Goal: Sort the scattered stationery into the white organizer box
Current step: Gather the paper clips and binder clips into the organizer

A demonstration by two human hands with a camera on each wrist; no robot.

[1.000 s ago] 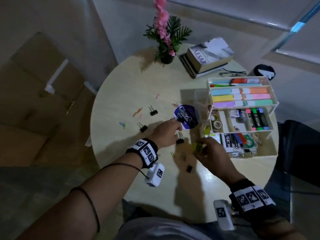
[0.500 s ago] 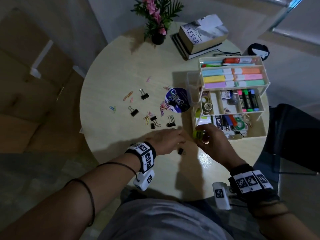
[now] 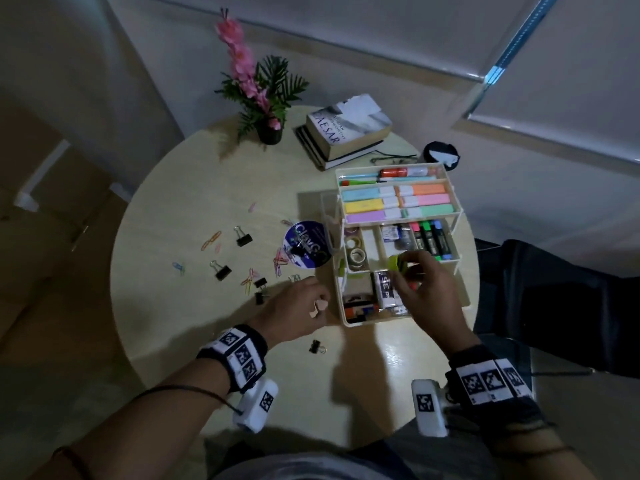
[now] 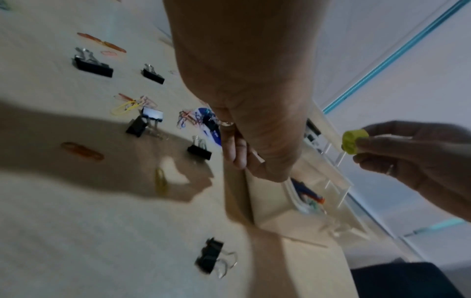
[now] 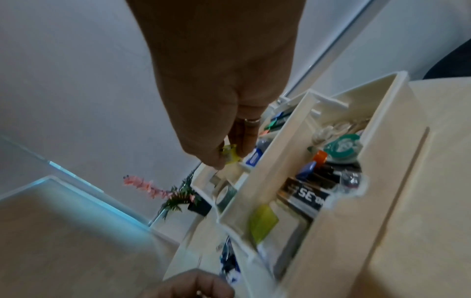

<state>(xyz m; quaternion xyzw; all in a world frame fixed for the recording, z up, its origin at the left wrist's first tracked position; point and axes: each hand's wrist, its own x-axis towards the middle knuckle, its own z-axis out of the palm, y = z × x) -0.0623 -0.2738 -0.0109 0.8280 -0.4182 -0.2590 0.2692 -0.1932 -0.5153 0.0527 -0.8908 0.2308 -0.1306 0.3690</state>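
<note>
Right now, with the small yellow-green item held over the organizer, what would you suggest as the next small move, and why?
Probably lower the right hand and release the yellow-green item into the white organizer box. It is pinched just above the middle compartments beside the tape rolls, not yet set down.

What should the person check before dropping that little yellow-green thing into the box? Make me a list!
1. Right hand has a firm grip on the yellow-green piece: ok, fingertips pinch it.
2. Piece is over the white organizer box: ok, it hangs above the middle tray.
3. Which compartment lies under it: cannot tell, the hand hides that spot.
4. Left hand is out of the way: ok, it sits beside the box, over the table.
5. Left hand is free to grab more: cannot tell, its fingers are curled and may hold something small.
6. More to sort: not ok, binder clips and paper clips lie scattered.
</note>
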